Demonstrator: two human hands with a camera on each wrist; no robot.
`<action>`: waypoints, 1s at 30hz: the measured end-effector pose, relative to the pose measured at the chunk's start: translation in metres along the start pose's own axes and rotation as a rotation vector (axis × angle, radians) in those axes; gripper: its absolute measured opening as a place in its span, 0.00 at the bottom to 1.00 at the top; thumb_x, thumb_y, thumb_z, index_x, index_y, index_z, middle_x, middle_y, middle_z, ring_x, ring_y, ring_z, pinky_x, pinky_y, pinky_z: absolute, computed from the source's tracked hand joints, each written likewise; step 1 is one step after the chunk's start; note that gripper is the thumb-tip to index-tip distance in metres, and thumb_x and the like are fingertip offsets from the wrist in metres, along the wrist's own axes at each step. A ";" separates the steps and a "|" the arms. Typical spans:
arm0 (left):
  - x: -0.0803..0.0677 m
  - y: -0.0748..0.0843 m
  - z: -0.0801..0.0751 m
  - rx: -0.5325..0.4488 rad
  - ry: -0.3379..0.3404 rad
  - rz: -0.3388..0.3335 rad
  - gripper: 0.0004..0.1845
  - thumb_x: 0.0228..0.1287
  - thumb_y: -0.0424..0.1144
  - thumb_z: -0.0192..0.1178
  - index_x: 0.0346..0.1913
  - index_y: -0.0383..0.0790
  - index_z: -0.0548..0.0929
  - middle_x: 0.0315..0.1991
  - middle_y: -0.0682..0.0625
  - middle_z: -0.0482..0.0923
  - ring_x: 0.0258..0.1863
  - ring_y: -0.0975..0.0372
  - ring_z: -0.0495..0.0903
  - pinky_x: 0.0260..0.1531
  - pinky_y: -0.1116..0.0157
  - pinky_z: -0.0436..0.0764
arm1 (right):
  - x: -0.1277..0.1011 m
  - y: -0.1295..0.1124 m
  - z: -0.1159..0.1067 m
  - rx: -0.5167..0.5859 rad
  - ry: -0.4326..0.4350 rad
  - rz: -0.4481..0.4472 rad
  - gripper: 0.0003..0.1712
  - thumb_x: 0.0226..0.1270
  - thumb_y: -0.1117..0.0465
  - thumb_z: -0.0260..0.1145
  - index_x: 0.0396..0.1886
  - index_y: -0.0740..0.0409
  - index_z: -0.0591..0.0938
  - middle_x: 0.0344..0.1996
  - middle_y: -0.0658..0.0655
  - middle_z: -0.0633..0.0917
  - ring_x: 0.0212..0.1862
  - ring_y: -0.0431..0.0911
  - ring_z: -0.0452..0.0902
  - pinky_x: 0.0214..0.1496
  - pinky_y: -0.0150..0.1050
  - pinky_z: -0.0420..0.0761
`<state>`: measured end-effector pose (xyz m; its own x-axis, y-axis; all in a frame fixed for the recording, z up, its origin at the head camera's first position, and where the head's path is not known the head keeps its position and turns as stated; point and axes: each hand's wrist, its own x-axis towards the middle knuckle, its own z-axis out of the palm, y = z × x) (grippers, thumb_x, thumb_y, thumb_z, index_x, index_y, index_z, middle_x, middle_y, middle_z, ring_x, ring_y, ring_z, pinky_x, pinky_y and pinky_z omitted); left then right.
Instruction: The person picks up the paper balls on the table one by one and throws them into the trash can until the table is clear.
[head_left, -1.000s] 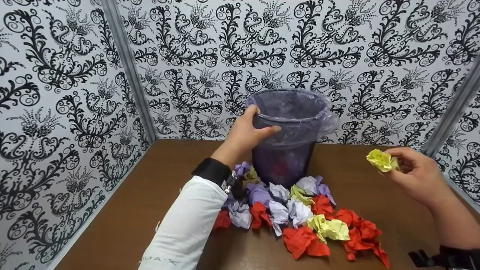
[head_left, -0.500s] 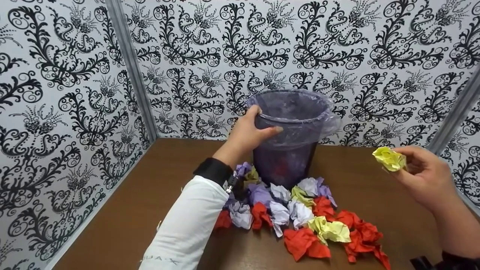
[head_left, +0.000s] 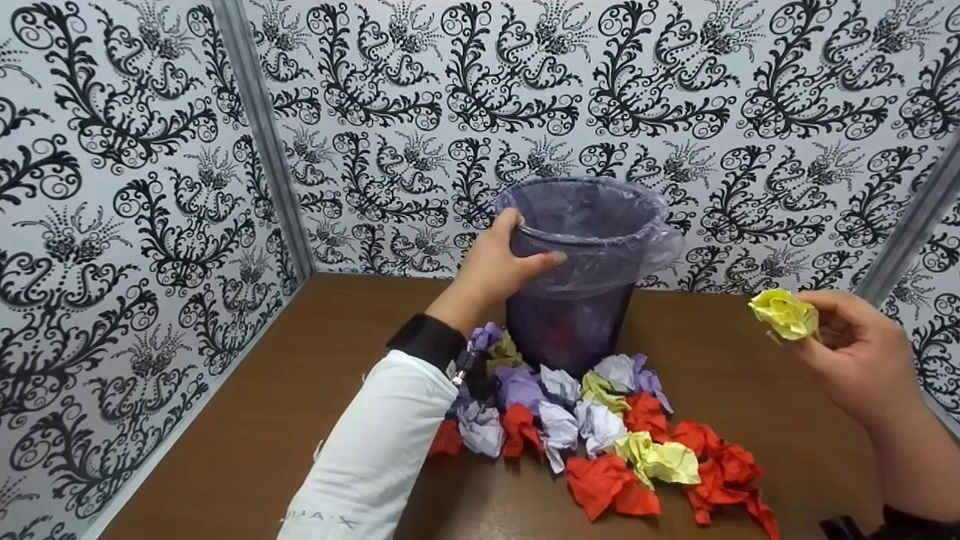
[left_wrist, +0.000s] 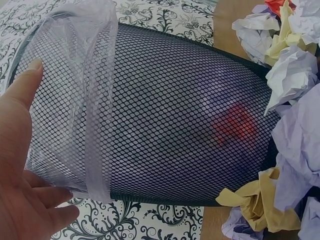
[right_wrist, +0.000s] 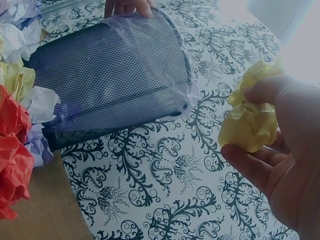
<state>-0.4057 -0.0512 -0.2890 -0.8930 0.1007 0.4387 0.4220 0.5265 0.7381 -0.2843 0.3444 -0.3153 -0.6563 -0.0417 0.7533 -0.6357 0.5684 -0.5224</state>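
A dark mesh wastebasket [head_left: 570, 322] with a clear plastic liner [head_left: 660, 247] folded over its rim stands at the back of the table. My left hand [head_left: 491, 262] grips the rim at its left side, thumb outside over the liner. Through the mesh in the left wrist view, a red crumpled paper [left_wrist: 235, 125] shows low inside the basket. My right hand [head_left: 862, 352] pinches a yellow crumpled paper ball [head_left: 784, 313] in the air, well to the right of the basket. In the right wrist view, thumb and fingers hold this yellow ball [right_wrist: 250, 125] from both sides.
Several crumpled papers lie in front of the basket on the brown table [head_left: 300, 390]: red [head_left: 611, 484], yellow [head_left: 660, 457], white [head_left: 600, 424] and purple [head_left: 519, 386]. Patterned white walls [head_left: 405, 75] enclose the table at the back and sides.
My right hand has drifted slightly right with the yellow paper ball, then nearly stopped. My left hand stays on the basket rim. The papers on the table lie as before.
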 end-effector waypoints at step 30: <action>-0.002 -0.001 0.000 -0.038 -0.006 -0.043 0.38 0.34 0.71 0.71 0.48 0.60 0.68 0.44 0.56 0.76 0.46 0.61 0.78 0.49 0.58 0.79 | -0.002 -0.016 0.010 0.299 -0.024 -0.146 0.23 0.44 0.90 0.63 0.46 0.83 0.76 0.39 0.56 0.87 0.33 0.40 0.86 0.30 0.29 0.83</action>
<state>-0.4042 -0.0515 -0.2908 -0.9114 0.0834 0.4030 0.3884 0.4982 0.7752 -0.2765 0.3276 -0.3126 -0.5569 -0.1262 0.8210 -0.8124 0.2888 -0.5066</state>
